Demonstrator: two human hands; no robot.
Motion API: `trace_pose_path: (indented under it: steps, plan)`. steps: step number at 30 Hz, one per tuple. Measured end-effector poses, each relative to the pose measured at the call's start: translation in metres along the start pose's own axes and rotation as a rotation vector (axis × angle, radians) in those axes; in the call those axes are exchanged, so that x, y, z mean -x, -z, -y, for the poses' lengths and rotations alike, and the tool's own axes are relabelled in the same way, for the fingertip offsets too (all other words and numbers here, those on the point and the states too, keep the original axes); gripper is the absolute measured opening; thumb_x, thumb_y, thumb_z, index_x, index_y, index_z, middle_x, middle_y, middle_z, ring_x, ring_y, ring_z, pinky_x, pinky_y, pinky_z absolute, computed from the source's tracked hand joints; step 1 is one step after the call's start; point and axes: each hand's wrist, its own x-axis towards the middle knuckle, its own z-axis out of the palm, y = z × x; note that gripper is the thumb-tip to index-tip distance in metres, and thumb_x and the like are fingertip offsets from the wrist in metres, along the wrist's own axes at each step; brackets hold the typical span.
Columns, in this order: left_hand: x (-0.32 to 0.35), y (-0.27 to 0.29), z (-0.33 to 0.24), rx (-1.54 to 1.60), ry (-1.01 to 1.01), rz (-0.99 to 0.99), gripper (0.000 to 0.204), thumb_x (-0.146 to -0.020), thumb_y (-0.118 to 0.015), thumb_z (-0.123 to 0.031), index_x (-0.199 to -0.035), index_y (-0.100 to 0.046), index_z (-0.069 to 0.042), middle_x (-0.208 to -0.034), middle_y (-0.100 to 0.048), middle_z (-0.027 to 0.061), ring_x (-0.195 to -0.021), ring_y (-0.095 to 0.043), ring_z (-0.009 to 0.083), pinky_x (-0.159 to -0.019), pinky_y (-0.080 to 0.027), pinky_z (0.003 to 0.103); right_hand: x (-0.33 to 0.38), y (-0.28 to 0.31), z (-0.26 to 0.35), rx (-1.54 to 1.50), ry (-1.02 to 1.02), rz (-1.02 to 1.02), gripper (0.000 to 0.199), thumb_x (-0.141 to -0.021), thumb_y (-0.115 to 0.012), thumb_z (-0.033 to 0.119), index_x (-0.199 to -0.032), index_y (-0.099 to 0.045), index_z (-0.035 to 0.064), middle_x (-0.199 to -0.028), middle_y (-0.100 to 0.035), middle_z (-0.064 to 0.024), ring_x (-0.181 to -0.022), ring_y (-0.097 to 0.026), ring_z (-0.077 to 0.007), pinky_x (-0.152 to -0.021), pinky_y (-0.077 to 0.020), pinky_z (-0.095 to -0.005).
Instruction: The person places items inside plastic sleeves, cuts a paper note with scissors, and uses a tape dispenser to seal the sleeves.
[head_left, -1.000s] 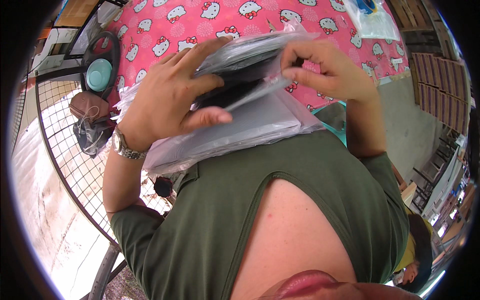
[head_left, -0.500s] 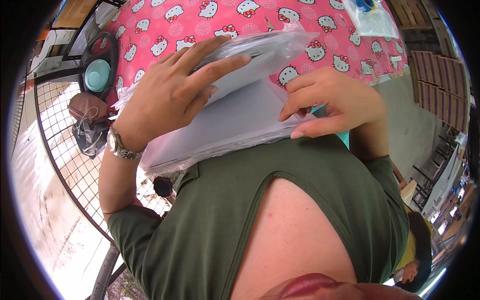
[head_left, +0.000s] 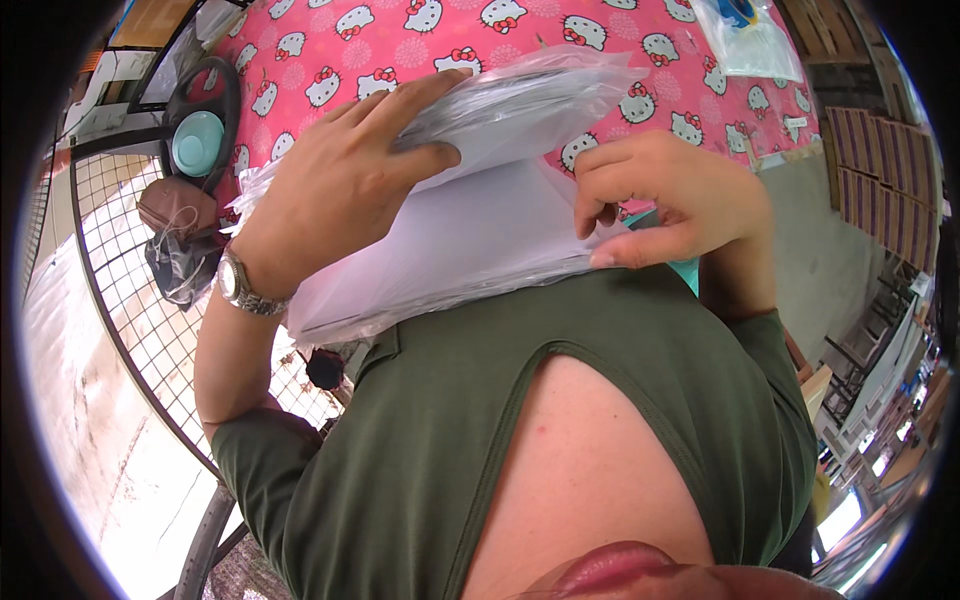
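A stack of clear, whitish plastic bags (head_left: 470, 225) lies against my front at the near edge of the table. Its far part is folded up into a raised bundle (head_left: 525, 105). My left hand (head_left: 365, 170), with a watch on the wrist, grips this bundle from the left, fingers over its top and thumb on its near face. At the right end of the lower layers is my right hand (head_left: 675, 200). Its fingers are curled, and thumb and fingertips close around the corner of the sheets. The undersides of the fingers are partly hidden.
A pink patterned cloth (head_left: 410, 50) covers the table. More clear plastic (head_left: 745, 45) lies at its far right corner. To the left are a turquoise bowl (head_left: 198, 143), a brown pouch (head_left: 177, 208) and a black wire grid (head_left: 125, 270). Striped stacks (head_left: 885, 170) stand at right.
My left index finger has drawn back from the bundle's near face. My right hand has shifted slightly to the right. A person at the lower right has mostly passed out of view.
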Motion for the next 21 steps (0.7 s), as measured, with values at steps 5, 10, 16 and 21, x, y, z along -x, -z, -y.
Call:
trace_pose_path:
  steps: [5,10,16,21]
  plan:
    - [0.001,0.006,0.000,0.091,0.035,0.087,0.027,-0.075,-0.062,-0.009,-0.102,-0.066,-0.011,-0.136,-0.046,0.0182,-0.098,-0.059,0.0339,-0.082,-0.048,0.042,-0.003,0.001,-0.004,0.020,-0.025,0.041,0.009,-0.078,-0.067,0.008,-0.081,-0.062,0.0021,-0.074,-0.055,-0.0071,-0.067,-0.057,-0.0223,-0.058,-0.0444,-0.0314]
    - [0.000,0.011,0.003,0.163,-0.020,0.120,0.048,-0.083,-0.060,-0.050,-0.105,-0.065,-0.007,-0.136,-0.044,0.0238,-0.099,-0.057,0.0397,-0.084,-0.046,0.044,-0.007,0.000,-0.011,0.166,-0.055,-0.178,0.009,-0.077,-0.068,0.008,-0.080,-0.062,0.0024,-0.074,-0.056,-0.0064,-0.063,-0.057,-0.0219,-0.057,-0.0452,-0.0306]
    - [0.002,0.009,0.004,0.162,-0.012,0.112,0.066,-0.080,-0.055,-0.066,-0.104,-0.064,-0.005,-0.135,-0.044,0.0255,-0.099,-0.056,0.0416,-0.085,-0.046,0.045,-0.006,0.000,0.006,0.089,0.002,0.050,0.010,-0.075,-0.069,0.008,-0.080,-0.062,0.0023,-0.073,-0.055,-0.0061,-0.064,-0.058,-0.0194,-0.056,-0.0453,-0.0294]
    - [0.002,0.010,0.003,0.171,-0.001,0.128,0.066,-0.080,-0.055,-0.065,-0.102,-0.065,-0.004,-0.135,-0.044,0.0262,-0.101,-0.056,0.0426,-0.086,-0.046,0.045,-0.006,0.001,0.001,0.059,-0.059,0.016,0.009,-0.076,-0.068,0.007,-0.080,-0.062,0.0020,-0.072,-0.055,-0.0060,-0.064,-0.057,-0.0194,-0.056,-0.0447,-0.0291]
